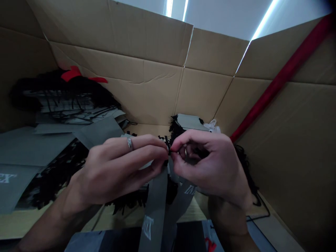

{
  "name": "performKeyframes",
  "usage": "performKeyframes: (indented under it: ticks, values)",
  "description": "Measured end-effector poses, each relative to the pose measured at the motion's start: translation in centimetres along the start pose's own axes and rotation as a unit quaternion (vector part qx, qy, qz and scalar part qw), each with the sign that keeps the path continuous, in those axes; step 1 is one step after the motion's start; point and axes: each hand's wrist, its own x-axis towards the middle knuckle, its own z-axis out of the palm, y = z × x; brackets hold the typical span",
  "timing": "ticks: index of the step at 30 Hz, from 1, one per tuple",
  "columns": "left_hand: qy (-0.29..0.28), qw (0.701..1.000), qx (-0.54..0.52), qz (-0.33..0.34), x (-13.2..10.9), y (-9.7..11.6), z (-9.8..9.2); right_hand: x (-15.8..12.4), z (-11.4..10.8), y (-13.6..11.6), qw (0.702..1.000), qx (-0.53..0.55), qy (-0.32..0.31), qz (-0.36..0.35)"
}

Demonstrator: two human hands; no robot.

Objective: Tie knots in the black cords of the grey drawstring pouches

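My left hand (123,168), with a ring on one finger, is closed in a pinch at the middle of the view. Facing it, my right hand (207,161) is pinched too, and the fingertips of both nearly meet. Between them shows a bit of black cord (169,151), mostly covered by the fingers. Below my hands hangs a grey folded piece (155,210) with white lettering, seen narrow. Beside it, under my right hand, is another grey lettered panel (181,199); I cannot tell whether the two are joined.
Cardboard walls (147,70) enclose the work surface. At left stands a heap of grey pieces with black cords (68,101), above more grey panels (34,147). Behind my hands lies a smaller grey stack (189,121). A red strip (283,77) slants along the right wall.
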Motion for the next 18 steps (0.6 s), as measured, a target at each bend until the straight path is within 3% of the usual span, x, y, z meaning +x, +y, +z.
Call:
performKeyframes:
  ticks: [4,9,18]
  values:
    - [0.000,0.995,-0.099,-0.026,1.0,-0.2,0.1,-0.1,-0.1,-0.1,1.000,0.016,-0.018,-0.006]
    - [0.059,0.979,-0.196,-0.027,1.7,-1.1,1.0,0.4,0.0,-0.3,0.997,0.069,-0.027,0.005]
    - [0.018,0.915,-0.396,-0.078,2.4,-2.3,1.5,1.2,0.2,-0.1,0.976,0.191,-0.091,0.051]
